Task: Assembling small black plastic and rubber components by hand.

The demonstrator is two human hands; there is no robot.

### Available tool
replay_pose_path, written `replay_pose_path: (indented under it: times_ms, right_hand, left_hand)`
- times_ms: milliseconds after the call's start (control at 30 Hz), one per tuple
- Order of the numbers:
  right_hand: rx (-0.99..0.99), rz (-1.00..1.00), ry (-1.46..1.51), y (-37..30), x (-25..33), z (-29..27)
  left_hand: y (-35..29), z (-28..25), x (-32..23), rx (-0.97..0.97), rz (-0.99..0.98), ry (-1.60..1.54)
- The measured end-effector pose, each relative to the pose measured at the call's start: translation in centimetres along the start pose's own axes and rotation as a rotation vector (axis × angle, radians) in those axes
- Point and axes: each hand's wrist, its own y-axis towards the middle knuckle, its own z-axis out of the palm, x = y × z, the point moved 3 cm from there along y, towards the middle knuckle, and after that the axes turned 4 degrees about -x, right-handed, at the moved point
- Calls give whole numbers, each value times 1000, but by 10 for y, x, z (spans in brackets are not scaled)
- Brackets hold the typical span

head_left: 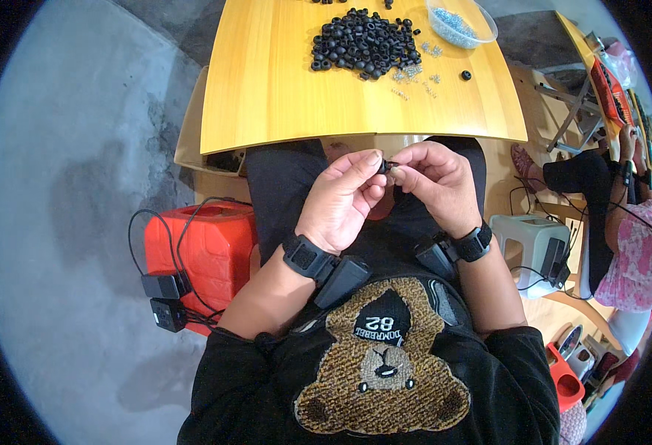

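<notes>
Just off the near edge of the yellow table, above my lap, my two hands meet fingertip to fingertip. My left hand [346, 194] pinches a small black plastic piece [384, 167] between thumb and fingers. The thumb and forefinger of my right hand [440, 187] close on the right side of it, on a tiny dark part mostly hidden by the fingertips. Beyond, a heap of small round black plastic pieces [363, 44] lies on the table. Small metal springs [411, 73] are scattered at its near right side, and one black piece [466, 75] lies apart.
A clear plastic bowl [493, 34] with many springs stands at the table's [266, 96] far right. On my left is a red stool [225, 245] with cables and black boxes, on my right a pale stool [522, 230]. Another person [634, 252] sits farther right.
</notes>
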Motion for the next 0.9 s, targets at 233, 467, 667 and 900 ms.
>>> replay_pose_path:
  times_ms: [233, 467, 667, 900]
  right_hand:
    - [-26, -93, -58, 1, -5, -3]
    - [-64, -367, -427, -1, 9, 1]
    - [-42, -311, -421, 0, 5, 0]
    - [-84, -345, -539, -1, 10, 2]
  left_hand:
    - [-1, 0, 0, 23, -7, -20]
    - [-3, -2, -3, 43, 2, 18]
    - [-2, -6, 0, 62, 20, 25]
    - [-1, -8, 2, 16, 36, 69]
